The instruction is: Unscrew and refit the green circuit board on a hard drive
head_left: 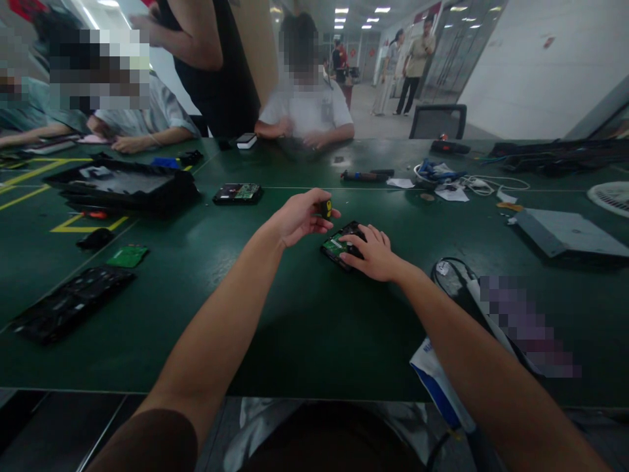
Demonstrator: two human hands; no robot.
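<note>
A black hard drive with a green circuit board (339, 246) lies on the dark green table (295, 328) in front of me. My right hand (371, 252) rests on its right side, fingers curled over the casing and holding it down. My left hand (302, 215) hovers just above and left of the drive, fingers closed round a screwdriver with a yellow and black handle (326, 208), the tool pointing down toward the board.
Another drive (238, 193) lies farther back. A black laptop shell (122, 185), a green board (128, 255) and a keyboard part (69, 303) sit at left. Cables (452, 177), a grey panel (565, 233) and a blue-white bag (437, 380) lie at right. People sit opposite.
</note>
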